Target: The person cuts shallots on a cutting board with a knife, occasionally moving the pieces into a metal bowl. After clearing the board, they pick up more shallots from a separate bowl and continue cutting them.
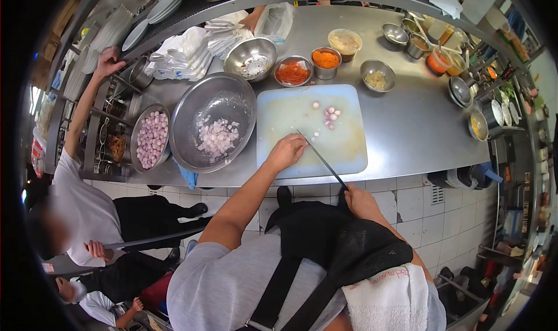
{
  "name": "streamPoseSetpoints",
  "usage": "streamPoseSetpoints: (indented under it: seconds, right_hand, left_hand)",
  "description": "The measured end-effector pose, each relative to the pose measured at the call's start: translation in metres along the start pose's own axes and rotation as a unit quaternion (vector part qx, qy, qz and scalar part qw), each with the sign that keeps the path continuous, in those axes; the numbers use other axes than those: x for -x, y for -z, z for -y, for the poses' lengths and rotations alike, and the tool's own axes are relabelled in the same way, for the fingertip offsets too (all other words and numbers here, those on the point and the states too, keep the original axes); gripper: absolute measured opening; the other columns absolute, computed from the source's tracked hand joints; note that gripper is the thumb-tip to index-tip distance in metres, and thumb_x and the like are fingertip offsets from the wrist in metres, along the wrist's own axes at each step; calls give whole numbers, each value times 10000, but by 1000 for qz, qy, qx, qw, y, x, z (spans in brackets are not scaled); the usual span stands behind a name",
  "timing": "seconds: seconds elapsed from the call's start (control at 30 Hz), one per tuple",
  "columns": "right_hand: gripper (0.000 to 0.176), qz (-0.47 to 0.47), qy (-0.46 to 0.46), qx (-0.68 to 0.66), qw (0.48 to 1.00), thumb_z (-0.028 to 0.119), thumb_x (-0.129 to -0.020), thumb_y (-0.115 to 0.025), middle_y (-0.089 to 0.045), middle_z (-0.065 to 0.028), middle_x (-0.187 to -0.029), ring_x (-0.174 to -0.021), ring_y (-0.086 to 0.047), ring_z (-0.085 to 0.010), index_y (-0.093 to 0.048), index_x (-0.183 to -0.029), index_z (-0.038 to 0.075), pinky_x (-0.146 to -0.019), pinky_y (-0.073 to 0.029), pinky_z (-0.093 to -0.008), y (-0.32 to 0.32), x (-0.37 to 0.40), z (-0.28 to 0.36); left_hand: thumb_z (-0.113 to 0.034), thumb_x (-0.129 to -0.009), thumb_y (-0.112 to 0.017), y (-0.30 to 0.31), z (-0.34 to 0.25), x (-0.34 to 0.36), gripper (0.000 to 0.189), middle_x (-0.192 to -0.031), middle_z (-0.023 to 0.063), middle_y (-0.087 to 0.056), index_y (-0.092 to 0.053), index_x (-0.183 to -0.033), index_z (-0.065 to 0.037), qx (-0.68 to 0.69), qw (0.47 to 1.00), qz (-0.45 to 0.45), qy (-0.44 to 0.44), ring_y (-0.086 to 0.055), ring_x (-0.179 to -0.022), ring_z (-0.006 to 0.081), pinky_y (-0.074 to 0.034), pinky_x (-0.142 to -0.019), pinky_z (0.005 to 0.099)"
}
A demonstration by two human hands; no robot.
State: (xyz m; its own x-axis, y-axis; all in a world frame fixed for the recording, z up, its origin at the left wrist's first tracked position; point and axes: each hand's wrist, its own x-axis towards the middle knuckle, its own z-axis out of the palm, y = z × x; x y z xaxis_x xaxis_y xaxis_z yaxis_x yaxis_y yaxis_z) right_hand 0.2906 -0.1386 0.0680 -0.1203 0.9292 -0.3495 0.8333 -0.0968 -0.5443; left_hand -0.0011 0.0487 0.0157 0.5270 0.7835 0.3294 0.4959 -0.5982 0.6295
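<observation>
Currently the right hand (360, 202) has its grip clamped around the knife (324, 159), whose blade slants across the white cutting board (346, 148). The left hand (288, 151) is bunched beside the blade's tip, over the board; whether its grip pinches anything, I cannot tell. Small pinkish onions (330, 110) lie on the board, beyond the blade. On the tabletop (421, 119), left of the board, a large steel bowl (185, 113) holds chopped pieces (218, 137).

Right hand (360, 202) grips the knife (326, 161), blade slanting over the pale cutting board (276, 107)! Left hand (287, 151) is in close by the tip, small purplish onions (331, 113) lie beyond, and chopped pieces (217, 138) sit in the wide steel bowl (197, 101) beside the board.
</observation>
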Motion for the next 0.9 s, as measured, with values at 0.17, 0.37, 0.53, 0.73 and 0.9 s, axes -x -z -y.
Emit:
streamPoseSetpoints:
  seconds: [0.17, 0.37, 0.53, 0.73, 0.9]
  right_hand:
    - [238, 0, 4, -15, 1000, 227, -1067, -576, -725, -323, -917, -892, -690, -562, -605, -1173, 16, -800, -529, -656, -3, -1, -7]
    - [273, -32, 10, -96, 995, 240, -1076, -585, -713, -348, -930, -907, -676, -568, -629, -1175, -10, -826, -518, -642, -6, -4, -29]
    - [288, -22, 10, -67, 997, 244, -1077, -588, -716, -341, -899, -878, -684, -562, -617, -1224, -1, -812, -527, -641, -14, -2, -33]
    - [305, -27, -6, 15, 1000, 252, -1075, -584, -729, -316, -880, -850, -705, -537, -600, -1283, 30, -778, -548, -644, -14, 3, -30]
    - [302, -8, -5, 74, 997, 263, -1080, -562, -737, -300, -876, -837, -714, -531, -606, -1288, 47, -775, -558, -644, 19, 13, 4]
  left_hand:
    - [10, -879, -726, 1, -3, 1, 130, -1102, 130, -749, -766, -1000, -16, 0, 1000, -3, -10, -728, -1033, 345, -609, -928, 422]
    - [-28, -892, -724, -4, -6, -14, 149, -1084, 152, -736, -767, -1034, -15, -21, 999, 10, 41, -722, -1013, 365, -602, -924, 447]
    - [-114, -872, -803, -9, -6, -18, 227, -1143, 155, -731, -768, -1070, -10, -27, 976, 86, 198, -739, -1000, 335, -611, -898, 421]
    - [-58, -873, -753, -2, -17, 2, 116, -1059, 133, -733, -787, -974, -14, -21, 997, -24, 72, -722, -1016, 348, -603, -902, 437]
    - [29, -868, -731, -7, -6, 4, 146, -1103, 117, -757, -781, -1002, 1, -40, 999, 16, 2, -723, -1051, 321, -606, -934, 408]
